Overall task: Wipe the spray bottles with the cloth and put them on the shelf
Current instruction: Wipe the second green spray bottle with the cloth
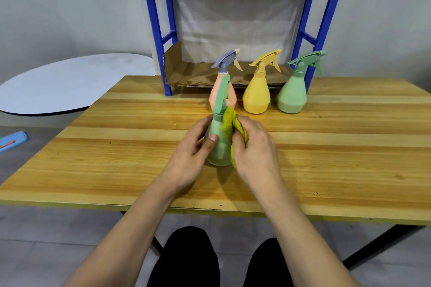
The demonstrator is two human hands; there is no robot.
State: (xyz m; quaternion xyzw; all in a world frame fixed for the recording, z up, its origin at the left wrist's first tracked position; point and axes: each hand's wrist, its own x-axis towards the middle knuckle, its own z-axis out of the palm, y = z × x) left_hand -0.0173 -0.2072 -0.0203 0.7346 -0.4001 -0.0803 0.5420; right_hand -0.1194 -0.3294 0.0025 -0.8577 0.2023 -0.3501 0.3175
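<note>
— Pale grey walls stood behind a table topped with yellow-brown wooden planks (326, 158); what else was back there?

— At the table's far edge stood a blue metal-framed shelf (161, 37) with cardboard liners on its tiers and white cloth hanging behind. To the left was a round white tabletop with a dark rim (70, 81), and a blue flat object (12, 140) lay on the grey floor beyond.

— Where was the bottle being wiped?

— A pale green plastic spray bottle (219, 144) stood near the table's middle, between both hands, its green trigger head rising above them.

— How was it held?

— The left hand (193, 149) gripped its left side, thumb pressed across the front of the body and fingers curled behind. The right hand (254, 147) clutched a mustard-yellow cloth (229, 123), bunched in its curled fingers and pressed against the bottle's right flank from shoulder to base.

— And the other bottles?

— 3 stood in a row just in front of the shelf, on the table: a pink bottle with a grey-blue trigger (225, 77), right behind the held one and partly hidden by it; a yellow bottle (257, 95) beside it; and a second green bottle (292, 98) furthest right, by the shelf's blue leg.

— Anything nearer the camera?

— Dark-clothed knees (189, 261) showed below the table edge.
</note>
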